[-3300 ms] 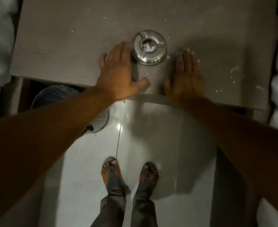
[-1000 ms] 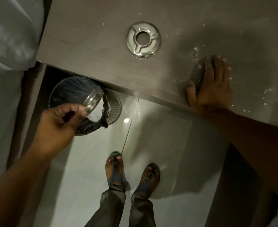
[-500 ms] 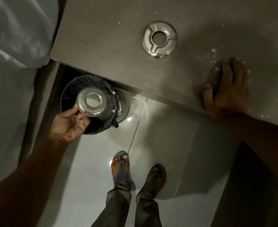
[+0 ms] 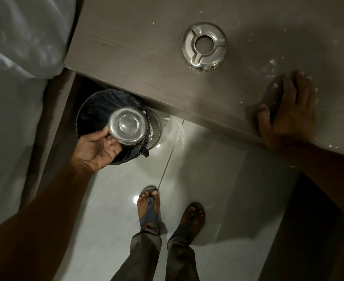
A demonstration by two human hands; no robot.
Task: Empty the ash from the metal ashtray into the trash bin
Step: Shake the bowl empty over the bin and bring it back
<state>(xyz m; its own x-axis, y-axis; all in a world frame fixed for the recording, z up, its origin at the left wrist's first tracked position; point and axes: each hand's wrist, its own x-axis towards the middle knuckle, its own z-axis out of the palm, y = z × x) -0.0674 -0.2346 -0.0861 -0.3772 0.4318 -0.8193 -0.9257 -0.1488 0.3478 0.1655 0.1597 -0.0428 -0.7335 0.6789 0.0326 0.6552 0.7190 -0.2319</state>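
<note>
The worktop fills the frame from twelve to three o'clock, its near edge running diagonally, with pale specks of ash scattered thickest toward three o'clock. Below it the glossy tiled floor takes the centre, and white bedding lies along nine o'clock.

The trash bin, a mesh-sided can lined with a dark bag, stands on the floor at about ten o'clock from centre, half tucked under the worktop edge, so anything tipped has to go in from the open near side. A dusting of white on the bin's rim and on the tile just beside it at its three o'clock suggests some ash missed.

The right hand lies flat and unclenched on the worktop at three o'clock, gripping nothing; it looks like a brace while the body leans toward the bin.

The left hand is grasping the ashtray bowl by its rim between thumb and fingers, holding it upside down directly over the bin mouth, base up, so the contents fall into the bag. Whether any ash remains inside is hidden.

The ashtray lid, a ring with three grooves, rests alone on the worktop at one o'clock, set aside so the bowl could be emptied.
</note>
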